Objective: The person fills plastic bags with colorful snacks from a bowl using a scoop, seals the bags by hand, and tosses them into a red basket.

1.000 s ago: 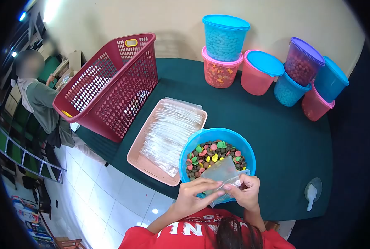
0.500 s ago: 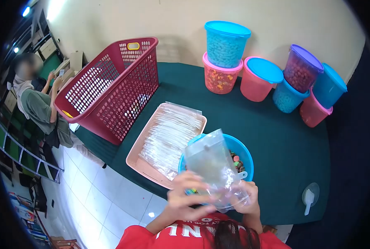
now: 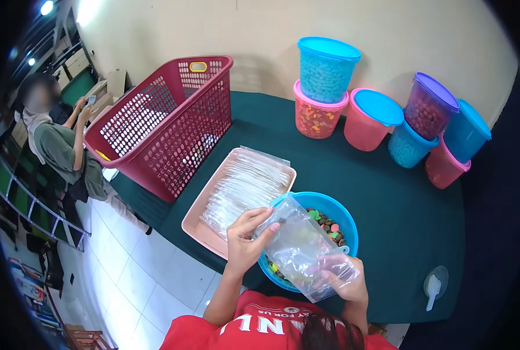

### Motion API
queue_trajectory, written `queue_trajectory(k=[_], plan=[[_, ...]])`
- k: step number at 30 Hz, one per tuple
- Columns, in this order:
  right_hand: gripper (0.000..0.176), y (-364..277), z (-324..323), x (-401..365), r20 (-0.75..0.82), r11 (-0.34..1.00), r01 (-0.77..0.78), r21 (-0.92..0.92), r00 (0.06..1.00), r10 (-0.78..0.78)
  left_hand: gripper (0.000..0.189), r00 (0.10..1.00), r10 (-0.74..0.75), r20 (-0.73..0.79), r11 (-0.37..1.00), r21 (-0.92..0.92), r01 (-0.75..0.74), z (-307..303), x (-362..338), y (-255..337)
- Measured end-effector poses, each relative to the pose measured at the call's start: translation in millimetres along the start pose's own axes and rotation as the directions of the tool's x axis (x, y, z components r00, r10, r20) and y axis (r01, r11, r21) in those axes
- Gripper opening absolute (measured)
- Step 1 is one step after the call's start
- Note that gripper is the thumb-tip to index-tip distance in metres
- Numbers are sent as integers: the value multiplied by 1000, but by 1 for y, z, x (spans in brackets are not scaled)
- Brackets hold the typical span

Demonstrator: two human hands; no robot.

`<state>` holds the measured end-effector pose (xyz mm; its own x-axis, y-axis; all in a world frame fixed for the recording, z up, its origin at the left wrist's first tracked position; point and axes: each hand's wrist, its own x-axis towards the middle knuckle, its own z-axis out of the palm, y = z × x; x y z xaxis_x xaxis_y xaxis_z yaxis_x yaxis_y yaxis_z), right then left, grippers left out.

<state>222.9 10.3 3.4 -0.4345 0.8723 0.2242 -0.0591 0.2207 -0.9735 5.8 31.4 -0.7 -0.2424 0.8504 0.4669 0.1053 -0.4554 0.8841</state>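
A clear plastic bag (image 3: 295, 242) is stretched between my two hands, tilted above a round blue tub (image 3: 348, 217). My left hand (image 3: 247, 239) pinches its upper left edge between thumb and fingers. At the lower right end, my right hand (image 3: 350, 280) grips the bag, its fingers partly seen through the plastic. A small whitish tab with a hole (image 3: 344, 249) sticks out beside the right hand; what it belongs to is hidden. Inside the tub lie colourful round candies (image 3: 329, 226), some brown, pink and green, partly covered by the bag.
A pink tray (image 3: 199, 236) of stacked clear bags (image 3: 245, 184) touches the tub's left side. Behind it stands a maroon basket (image 3: 175, 151). Several lidded tubs (image 3: 329, 70) line the wall. A white scoop (image 3: 432, 289) rests at right. Another person (image 3: 65, 146) stands at left.
My left hand has moved up from the bag's lower part to its upper left edge and now pinches it. The bag has tilted lower over the tub. The view has shifted slightly.
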Motion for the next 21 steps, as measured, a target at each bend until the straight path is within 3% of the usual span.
queue_trajectory(k=[2, 4, 6, 7, 9, 10, 11, 13, 14, 15, 17, 18, 19, 21], plan=[[21, -9, 6, 3, -35, 961, -118, 251, 991, 131, 32, 995, 91, -42, 990, 110, -86, -1, 1, -2], [23, -4, 4, 5, -24, 967, -127, 222, 991, 135, 26, 981, 180, -71, 962, 222, -160, -5, 0, -4], [26, 2, 3, 8, -15, 972, -136, 190, 990, 142, 8, 993, -42, -106, 998, 42, 47, -8, -3, -6], [26, 5, 3, 10, -65, 975, -66, 210, 995, 82, 8, 993, -42, -113, 998, 45, 48, -12, -3, -5], [27, 6, 2, 11, -107, 974, 1, 227, 994, 24, 14, 973, -174, 154, 959, 249, 132, -23, -3, -1], [28, 4, 0, 11, -61, 967, -88, 238, 993, 105, 15, 960, -210, 185, 945, 291, 151, -26, -4, -1], [28, 2, -2, 11, -12, 953, -177, 244, 983, 185, 15, 962, -210, 173, 944, 293, 153, -26, -5, -2], [28, -6, -2, 14, 3, 971, -173, 162, 985, 175, 14, 983, -97, 157, 961, 271, 51, -25, -7, -5], [28, -9, -2, 17, 7, 983, -166, 80, 986, 166, 15, 978, -177, 111, 968, 199, 152, -26, -9, -2], [28, -6, -5, 19, -51, 987, -149, 52, 987, 152, 15, 978, -182, 97, 966, 205, 160, -27, -11, 0], [30, 4, -10, 24, -109, 978, -145, 153, 981, 162, 16, 992, -111, 61, 993, 32, 110, -28, -17, 3], [40, -2, -13, 25, -104, 964, -198, 179, 970, 219, 19, 979, -172, 113, 973, -137, 187, -29, -21, 3], [40, 3, -14, 27, -86, 964, -197, 180, 973, 215, 19, 981, -169, 96, 975, -131, 180, -29, -22, 5], [44, 18, -16, 29, -118, 953, -86, 290, 985, 124, 21, 987, -143, 80, 920, -357, 162, -28, -23, 9]])
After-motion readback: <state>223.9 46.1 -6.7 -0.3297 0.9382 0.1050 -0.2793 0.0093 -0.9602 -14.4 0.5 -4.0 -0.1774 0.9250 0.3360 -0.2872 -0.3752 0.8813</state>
